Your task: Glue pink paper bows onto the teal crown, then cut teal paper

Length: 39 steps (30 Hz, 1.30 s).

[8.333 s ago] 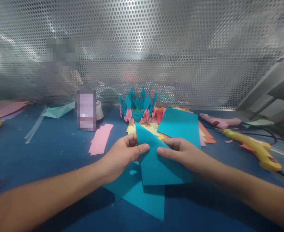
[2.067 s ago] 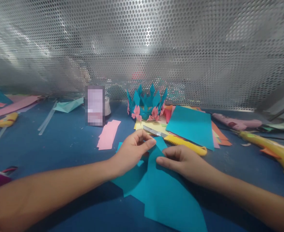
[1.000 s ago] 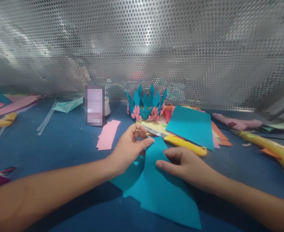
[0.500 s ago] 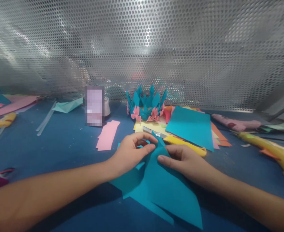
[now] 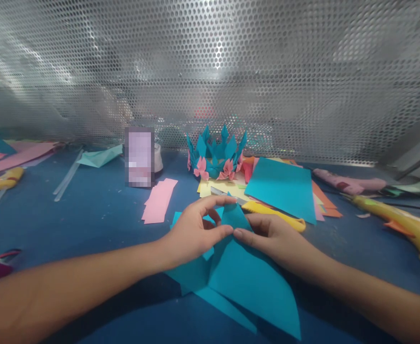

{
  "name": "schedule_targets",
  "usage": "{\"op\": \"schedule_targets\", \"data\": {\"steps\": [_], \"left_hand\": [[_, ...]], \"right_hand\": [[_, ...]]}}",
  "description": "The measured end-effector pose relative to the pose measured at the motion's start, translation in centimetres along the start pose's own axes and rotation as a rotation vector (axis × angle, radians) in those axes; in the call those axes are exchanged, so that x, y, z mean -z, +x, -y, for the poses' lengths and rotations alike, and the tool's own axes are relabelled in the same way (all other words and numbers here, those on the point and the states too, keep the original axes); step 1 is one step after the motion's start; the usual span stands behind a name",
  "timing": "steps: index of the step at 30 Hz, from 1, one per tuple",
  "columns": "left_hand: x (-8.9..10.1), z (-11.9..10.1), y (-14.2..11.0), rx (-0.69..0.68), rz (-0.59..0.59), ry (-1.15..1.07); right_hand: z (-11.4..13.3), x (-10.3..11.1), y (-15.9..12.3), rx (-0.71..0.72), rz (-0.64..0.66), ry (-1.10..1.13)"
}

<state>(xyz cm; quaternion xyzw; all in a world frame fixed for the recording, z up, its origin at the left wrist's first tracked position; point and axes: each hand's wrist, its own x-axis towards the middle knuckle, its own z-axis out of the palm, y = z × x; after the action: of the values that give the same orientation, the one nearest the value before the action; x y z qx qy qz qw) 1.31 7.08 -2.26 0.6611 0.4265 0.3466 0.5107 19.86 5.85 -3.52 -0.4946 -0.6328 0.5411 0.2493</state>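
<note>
A sheet of teal paper (image 5: 253,277), partly folded, is held up between my two hands just above the blue table. My left hand (image 5: 195,229) pinches it, the thumb against its near face and the index finger along its upper tip. From the right, my right hand (image 5: 274,239) grips the same sheet, thumb in front and the other fingers behind. The two thumb tips almost meet. Below and left, more teal paper (image 5: 192,272) lies on the table. Just beyond my hands is a yellow-handled cutter (image 5: 278,215), its blade partly hidden.
A teal paper crown (image 5: 217,160) with pink bows stands at the back. Right of it lie stacked coloured sheets (image 5: 281,188) and a yellow glue gun (image 5: 399,224). Pink strips (image 5: 160,200) and a blurred-out phone-like object (image 5: 140,157) sit to the left. Behind rises a perforated metal panel (image 5: 210,71).
My left thumb has slid down toward my right thumb, and its index finger now reaches the paper's tip. The tip looks flatter and wider. My right hand has hardly moved.
</note>
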Motion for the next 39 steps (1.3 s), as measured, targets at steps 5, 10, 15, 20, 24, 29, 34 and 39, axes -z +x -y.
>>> {"op": "schedule_targets", "data": {"steps": [5, 10, 15, 20, 24, 29, 34, 39], "left_hand": [[0.2, 0.2, 0.2, 0.003, 0.027, -0.05], [0.3, 0.9, 0.3, 0.03, 0.067, -0.07], [0.3, 1.1, 0.4, 0.034, 0.093, -0.085], [0.4, 1.0, 0.4, 0.032, 0.104, -0.087], [0.4, 0.9, 0.4, 0.032, 0.097, -0.091], [0.3, 1.0, 0.4, 0.023, 0.096, -0.105], [0.4, 1.0, 0.5, 0.009, 0.095, -0.107], [0.4, 0.7, 0.4, 0.027, 0.105, -0.097]], "right_hand": [[0.1, 0.0, 0.0, -0.039, 0.02, 0.11], [0.3, -0.1, -0.1, -0.061, 0.039, 0.172], [0.4, -0.1, -0.1, -0.058, 0.028, 0.152], [0.4, -0.1, -0.2, -0.05, 0.022, 0.148], [0.4, -0.1, -0.2, -0.049, 0.017, 0.137], [0.3, -0.1, -0.2, -0.038, 0.022, 0.121], [0.2, -0.1, -0.2, -0.03, 0.021, 0.115], [0.2, 0.0, -0.2, -0.023, 0.023, 0.076]]}}
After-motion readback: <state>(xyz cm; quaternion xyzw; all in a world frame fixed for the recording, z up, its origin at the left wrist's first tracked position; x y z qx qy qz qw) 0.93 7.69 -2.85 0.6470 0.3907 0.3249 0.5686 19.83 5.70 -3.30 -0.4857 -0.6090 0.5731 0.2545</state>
